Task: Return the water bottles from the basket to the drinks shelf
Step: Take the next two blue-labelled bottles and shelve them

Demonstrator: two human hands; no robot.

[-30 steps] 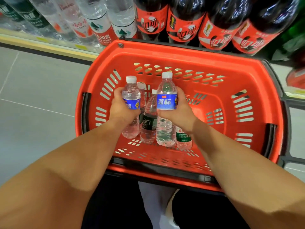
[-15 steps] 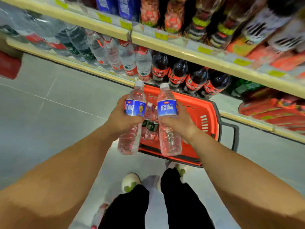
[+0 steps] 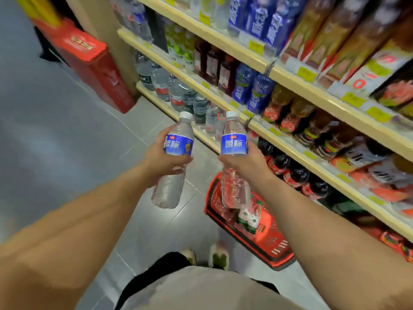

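Note:
My left hand (image 3: 162, 158) grips a clear water bottle (image 3: 173, 166) with a blue label and white cap, held upright above the floor. In my right hand (image 3: 245, 161) is a second blue-label water bottle (image 3: 233, 162), also upright. Both are raised at chest height, left of the drinks shelf (image 3: 223, 97). The red basket (image 3: 268, 247) stands on the floor below my right arm, against the shelving, with a few green-label bottles (image 3: 248, 218) still lying inside. Clear water bottles (image 3: 178, 95) line the bottom shelf at the far left.
Shelves on the right hold dark cola bottles (image 3: 290, 173), blue-wrapped bottles (image 3: 252, 90) and juice. Stacked red cartons (image 3: 96, 63) stand at the shelf's end, upper left. Grey tiled floor (image 3: 67, 135) spreads to the left. My shoes (image 3: 219, 253) are beside the basket.
Both hands lifted the two blue-label bottles out of the basket and up. My view rose and swung left, so the basket now sits low on the right.

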